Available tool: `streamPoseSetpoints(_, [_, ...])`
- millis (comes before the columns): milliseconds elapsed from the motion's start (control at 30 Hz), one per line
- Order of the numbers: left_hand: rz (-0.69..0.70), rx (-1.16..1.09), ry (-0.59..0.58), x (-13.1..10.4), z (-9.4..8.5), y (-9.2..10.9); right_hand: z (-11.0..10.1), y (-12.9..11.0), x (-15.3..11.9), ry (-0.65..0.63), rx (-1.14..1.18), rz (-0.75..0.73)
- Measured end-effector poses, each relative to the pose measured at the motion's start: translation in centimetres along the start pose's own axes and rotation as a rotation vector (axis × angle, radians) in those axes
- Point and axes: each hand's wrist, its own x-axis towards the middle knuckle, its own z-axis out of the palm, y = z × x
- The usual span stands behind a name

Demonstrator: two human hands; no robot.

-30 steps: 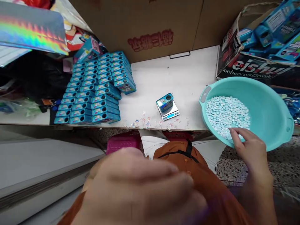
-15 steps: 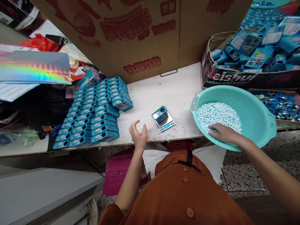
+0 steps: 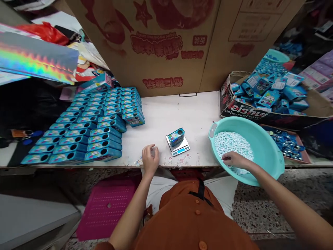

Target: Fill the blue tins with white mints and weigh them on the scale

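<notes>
My right hand (image 3: 235, 159) is over the near left part of a turquoise basin (image 3: 269, 149). Its fingers are drawn together just above a heap of small white and pale blue candies (image 3: 232, 142); what lies inside them is hidden. On the table's front edge rests my left hand (image 3: 150, 160), fingers loosely curled, thumb apart, nothing visible in it. To its right stands a small digital scale (image 3: 180, 150) with a lit blue display. A blue tin (image 3: 176, 137) with a dark round hole in its top sits on the scale's plate.
Rows of similar blue tins (image 3: 91, 128) stand at left. A large cardboard carton (image 3: 166, 69) rises behind the table. At right are an open box of blue packs (image 3: 244, 113) and a tray of shiny blue pieces (image 3: 288, 144). Scraps lie along the front edge.
The view has shifted and tilted. My right hand has risen slightly from the candies, its fingers now closed together. The left hand has lowered to the table edge and its fingers curl more.
</notes>
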Motion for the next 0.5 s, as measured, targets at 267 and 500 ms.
streamPoseSetpoints(267, [0.066, 0.015, 0.038, 0.2, -0.1, -0.1, -0.9, 0.3, -0.5, -0.031, 0.145, 0.034])
streamPoseSetpoints(500, [0.078, -0.036, 0.036, 0.4, 0.8, -2.2, -0.5, 0.8, -0.4, 0.066, 0.058, 0.108])
